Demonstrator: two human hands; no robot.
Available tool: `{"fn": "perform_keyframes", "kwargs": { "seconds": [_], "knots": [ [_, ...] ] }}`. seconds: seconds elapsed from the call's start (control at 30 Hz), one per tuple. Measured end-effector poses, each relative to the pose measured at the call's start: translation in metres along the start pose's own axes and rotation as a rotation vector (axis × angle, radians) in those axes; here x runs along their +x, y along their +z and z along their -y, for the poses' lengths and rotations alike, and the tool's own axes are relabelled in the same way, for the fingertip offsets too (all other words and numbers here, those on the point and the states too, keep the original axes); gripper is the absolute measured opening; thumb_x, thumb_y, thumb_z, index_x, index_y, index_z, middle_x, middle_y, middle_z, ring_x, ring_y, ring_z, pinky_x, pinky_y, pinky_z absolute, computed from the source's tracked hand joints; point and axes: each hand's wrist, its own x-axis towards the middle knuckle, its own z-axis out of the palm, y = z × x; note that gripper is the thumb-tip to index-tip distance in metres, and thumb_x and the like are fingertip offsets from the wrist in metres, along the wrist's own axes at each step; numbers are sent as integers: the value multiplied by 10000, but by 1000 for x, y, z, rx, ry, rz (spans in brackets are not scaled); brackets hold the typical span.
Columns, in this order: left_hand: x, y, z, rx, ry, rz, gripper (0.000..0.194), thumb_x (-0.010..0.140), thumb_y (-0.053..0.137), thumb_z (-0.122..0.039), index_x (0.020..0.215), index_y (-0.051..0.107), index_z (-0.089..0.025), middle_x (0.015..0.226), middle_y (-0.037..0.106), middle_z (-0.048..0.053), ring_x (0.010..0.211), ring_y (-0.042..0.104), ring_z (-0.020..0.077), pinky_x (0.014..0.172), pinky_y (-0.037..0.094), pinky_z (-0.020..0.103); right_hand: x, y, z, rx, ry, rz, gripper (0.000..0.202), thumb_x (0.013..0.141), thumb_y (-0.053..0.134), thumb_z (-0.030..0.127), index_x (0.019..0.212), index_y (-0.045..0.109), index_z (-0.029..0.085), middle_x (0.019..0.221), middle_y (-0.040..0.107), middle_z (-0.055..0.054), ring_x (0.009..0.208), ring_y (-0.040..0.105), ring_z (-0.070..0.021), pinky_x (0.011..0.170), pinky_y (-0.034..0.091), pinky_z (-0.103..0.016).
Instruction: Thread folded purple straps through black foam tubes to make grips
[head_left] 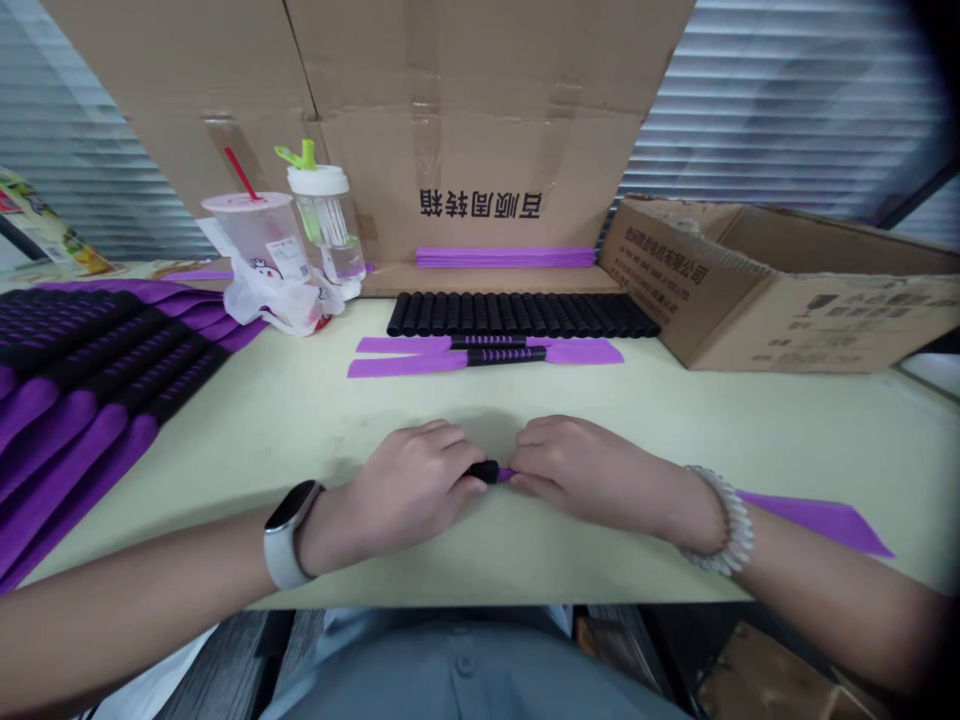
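My left hand is closed around a black foam tube, whose right end shows past my thumb. Just to its right, my right hand pinches a purple elastic band where it meets the tube's end. The rest of that band seems to run under my right forearm, and a purple tail lies on the table beyond it. How far the band reaches inside the tube is hidden. Beyond my hands lie two purple bands with black tubes around their middles.
A row of black tubes lies at the back, before stacked purple strips. Many banded pieces are piled left. A drink cup and a water bottle stand behind. An open cardboard box sits right.
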Motion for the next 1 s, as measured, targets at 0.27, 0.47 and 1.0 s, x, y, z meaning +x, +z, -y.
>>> {"fn": "perform_keyframes", "kwargs": {
  "seconds": [0.27,0.47,1.0],
  "knots": [
    [3,2,-4,-7,-20,15,166,897,552,-276,931,659,-154,854,635,55,820,614,237,733,525,397,3,4,4,-25,-21,-46,192,907,543,169,754,651,128,728,602,-41,711,565,-175,697,450,-314],
    [-6,-7,3,-8,-57,43,221,890,581,-295,1075,642,-189,971,644,56,912,609,251,827,509,439,-6,-5,-3,75,85,-11,149,905,557,203,880,694,153,805,621,-45,777,577,-180,747,461,-319],
    [-6,3,9,-244,-84,-61,147,849,591,-183,972,668,-160,877,652,51,842,590,214,785,492,370,-9,-10,-8,-15,52,36,222,926,503,163,770,659,142,722,615,-38,693,564,-169,694,428,-310]
  ]
}}
